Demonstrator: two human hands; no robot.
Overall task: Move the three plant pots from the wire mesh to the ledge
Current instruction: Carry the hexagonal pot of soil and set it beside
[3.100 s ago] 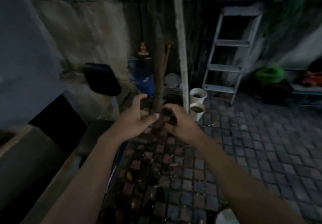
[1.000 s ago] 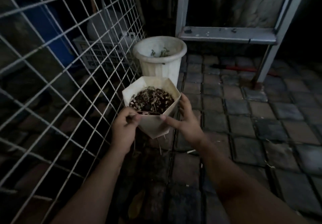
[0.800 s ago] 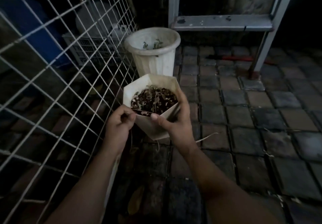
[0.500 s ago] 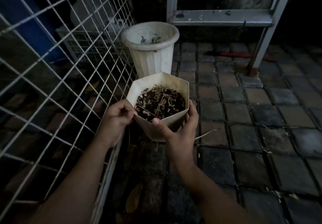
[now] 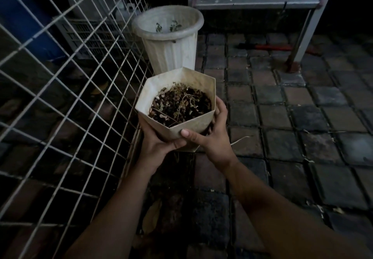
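Above dim paving (image 5: 282, 117) right of the wire mesh (image 5: 60, 97), my left hand (image 5: 159, 143) and right hand (image 5: 214, 139) both grip the hexagonal pot (image 5: 193, 79), seemingly lifted; next comes carrying it level to the unseen ledge.

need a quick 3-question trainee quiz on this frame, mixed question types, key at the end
1. True or false: the left hand and the right hand both hold the six-sided pot.
2. What stands just beyond that pot? A) a round white pot B) a watering can C) a stack of bricks
3. Fill in: the wire mesh is on the person's ____ side.

Key: 1 true; 2 A; 3 left.
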